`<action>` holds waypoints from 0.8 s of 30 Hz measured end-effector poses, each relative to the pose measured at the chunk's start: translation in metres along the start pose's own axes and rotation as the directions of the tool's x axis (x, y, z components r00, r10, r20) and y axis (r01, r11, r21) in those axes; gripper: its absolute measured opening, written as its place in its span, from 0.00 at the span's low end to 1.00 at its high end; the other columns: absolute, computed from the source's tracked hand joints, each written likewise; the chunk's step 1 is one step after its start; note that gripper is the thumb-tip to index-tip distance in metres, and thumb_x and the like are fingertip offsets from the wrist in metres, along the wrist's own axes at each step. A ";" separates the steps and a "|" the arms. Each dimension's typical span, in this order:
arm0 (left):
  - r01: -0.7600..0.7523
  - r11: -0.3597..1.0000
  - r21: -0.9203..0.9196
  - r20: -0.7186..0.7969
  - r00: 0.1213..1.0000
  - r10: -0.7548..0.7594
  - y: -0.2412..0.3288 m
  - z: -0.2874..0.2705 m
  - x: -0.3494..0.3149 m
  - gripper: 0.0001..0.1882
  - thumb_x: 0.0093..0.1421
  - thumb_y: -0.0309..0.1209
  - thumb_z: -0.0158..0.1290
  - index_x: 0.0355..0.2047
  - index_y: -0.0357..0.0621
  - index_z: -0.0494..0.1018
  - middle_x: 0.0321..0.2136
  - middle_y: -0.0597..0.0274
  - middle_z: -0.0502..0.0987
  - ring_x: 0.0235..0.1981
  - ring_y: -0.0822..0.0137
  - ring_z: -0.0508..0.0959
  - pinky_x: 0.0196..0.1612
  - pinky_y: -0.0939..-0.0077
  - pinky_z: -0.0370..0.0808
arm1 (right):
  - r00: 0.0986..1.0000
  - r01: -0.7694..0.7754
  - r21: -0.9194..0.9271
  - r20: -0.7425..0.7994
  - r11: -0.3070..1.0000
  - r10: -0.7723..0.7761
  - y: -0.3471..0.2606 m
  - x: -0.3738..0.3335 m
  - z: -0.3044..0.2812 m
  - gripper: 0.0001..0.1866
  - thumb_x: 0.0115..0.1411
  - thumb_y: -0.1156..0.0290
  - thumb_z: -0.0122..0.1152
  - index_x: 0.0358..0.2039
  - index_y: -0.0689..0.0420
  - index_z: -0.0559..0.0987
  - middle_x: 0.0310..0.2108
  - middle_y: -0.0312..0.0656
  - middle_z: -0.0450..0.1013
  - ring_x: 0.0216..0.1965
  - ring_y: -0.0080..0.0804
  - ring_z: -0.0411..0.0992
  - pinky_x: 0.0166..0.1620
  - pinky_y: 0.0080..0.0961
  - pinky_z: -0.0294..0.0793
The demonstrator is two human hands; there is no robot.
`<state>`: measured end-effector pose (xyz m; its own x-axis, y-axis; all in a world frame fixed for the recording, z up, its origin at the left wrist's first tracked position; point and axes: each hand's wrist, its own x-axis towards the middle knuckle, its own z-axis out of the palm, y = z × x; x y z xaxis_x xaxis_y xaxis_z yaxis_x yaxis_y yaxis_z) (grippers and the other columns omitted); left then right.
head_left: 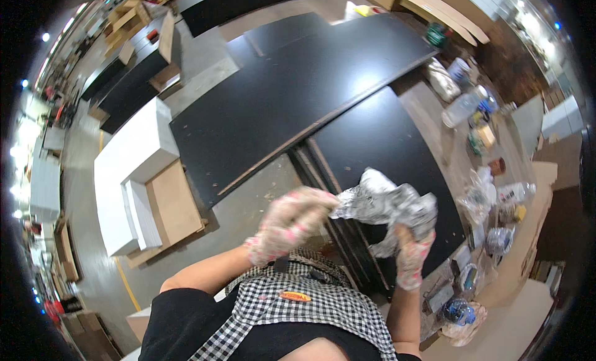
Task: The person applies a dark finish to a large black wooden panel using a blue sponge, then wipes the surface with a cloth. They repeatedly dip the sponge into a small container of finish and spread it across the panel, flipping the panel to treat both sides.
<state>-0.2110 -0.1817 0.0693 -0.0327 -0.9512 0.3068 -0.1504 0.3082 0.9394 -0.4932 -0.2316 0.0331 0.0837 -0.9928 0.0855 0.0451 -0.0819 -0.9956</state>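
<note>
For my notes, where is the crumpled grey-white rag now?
In the head view, right of centre, the rag is in the right hand, over a black panel, its tip at the left hand.

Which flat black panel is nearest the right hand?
The flat black panel on the right, seen behind the crumpled grey-white cloth in the right gloved hand; the wide black panel beyond it lies farther.

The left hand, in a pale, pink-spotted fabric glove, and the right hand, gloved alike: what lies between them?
In the head view, a crumpled silvery sheet lies between the left hand and the right hand, its left end reaching the left fingers.
</note>
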 end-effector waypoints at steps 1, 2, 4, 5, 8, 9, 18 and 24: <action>-0.070 0.997 0.034 -0.220 0.973 0.075 0.002 -0.028 -0.010 0.12 0.71 0.29 0.45 0.43 0.41 0.79 0.39 0.56 0.79 0.34 0.68 0.79 0.37 0.75 0.78 | 0.989 0.088 -0.081 -0.108 0.993 -0.096 -0.001 0.013 0.013 0.25 0.56 0.82 0.69 0.54 0.62 0.74 0.48 0.40 0.77 0.48 0.28 0.75 0.53 0.29 0.76; 0.047 0.996 0.081 -0.368 0.930 -0.014 0.007 -0.064 -0.026 0.09 0.69 0.25 0.48 0.46 0.43 0.76 0.43 0.58 0.79 0.40 0.68 0.78 0.45 0.73 0.78 | 0.986 0.053 -0.104 -0.150 0.993 -0.068 -0.004 0.031 0.024 0.23 0.57 0.82 0.68 0.54 0.62 0.75 0.48 0.42 0.77 0.47 0.28 0.76 0.52 0.29 0.76; 0.043 0.998 0.037 -0.689 0.724 -0.005 0.002 -0.119 -0.046 0.10 0.72 0.26 0.45 0.46 0.43 0.76 0.39 0.63 0.78 0.38 0.73 0.76 0.43 0.78 0.74 | 0.979 0.205 -0.075 0.013 0.976 -0.204 -0.007 0.076 0.056 0.22 0.60 0.80 0.65 0.55 0.62 0.75 0.51 0.43 0.75 0.50 0.29 0.75 0.54 0.30 0.75; -0.021 1.000 -0.018 -0.781 0.625 -0.001 -0.002 -0.145 -0.057 0.12 0.73 0.29 0.44 0.50 0.43 0.75 0.41 0.63 0.78 0.39 0.74 0.75 0.44 0.78 0.74 | 0.965 0.257 -0.071 0.068 0.964 -0.253 -0.004 0.102 0.077 0.20 0.62 0.81 0.63 0.55 0.62 0.75 0.51 0.42 0.76 0.50 0.29 0.75 0.55 0.29 0.74; 0.097 0.989 -0.115 -0.859 0.489 -0.148 -0.020 -0.205 -0.087 0.18 0.72 0.30 0.44 0.60 0.41 0.69 0.48 0.62 0.75 0.46 0.74 0.75 0.49 0.76 0.74 | 0.970 0.241 -0.403 0.137 0.883 -0.201 0.016 0.161 0.144 0.28 0.62 0.72 0.67 0.61 0.62 0.70 0.52 0.46 0.75 0.52 0.34 0.74 0.58 0.29 0.73; 0.148 0.972 -0.182 -0.843 0.486 -0.232 -0.028 -0.218 -0.094 0.20 0.73 0.31 0.44 0.63 0.40 0.65 0.53 0.60 0.73 0.50 0.70 0.75 0.53 0.73 0.74 | 0.971 0.234 -0.597 0.102 0.768 -0.216 0.027 0.171 0.168 0.32 0.59 0.66 0.69 0.62 0.62 0.69 0.53 0.52 0.74 0.54 0.41 0.74 0.59 0.34 0.73; 0.388 0.779 -0.492 -0.466 0.638 -0.613 -0.079 -0.240 -0.095 0.31 0.72 0.38 0.46 0.71 0.41 0.52 0.60 0.58 0.68 0.56 0.66 0.74 0.55 0.70 0.74 | 0.841 0.485 -0.337 0.432 0.807 -0.325 0.046 0.029 0.243 0.31 0.58 0.71 0.69 0.61 0.63 0.70 0.55 0.52 0.73 0.56 0.45 0.72 0.61 0.41 0.70; 0.374 0.600 -0.707 -0.245 0.667 -0.704 -0.079 -0.224 -0.081 0.33 0.70 0.35 0.52 0.67 0.32 0.52 0.50 0.54 0.75 0.46 0.67 0.80 0.45 0.74 0.81 | 0.929 0.308 -0.209 -0.143 0.928 -0.341 0.031 0.087 0.191 0.36 0.61 0.81 0.62 0.68 0.60 0.60 0.60 0.49 0.68 0.61 0.39 0.68 0.65 0.35 0.67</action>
<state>0.0250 -0.1261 0.0044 0.3262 -0.8473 -0.4191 0.5962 -0.1597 0.7868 -0.2943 -0.3036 0.0173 -0.0798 -0.9072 0.4131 -0.1406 -0.4000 -0.9057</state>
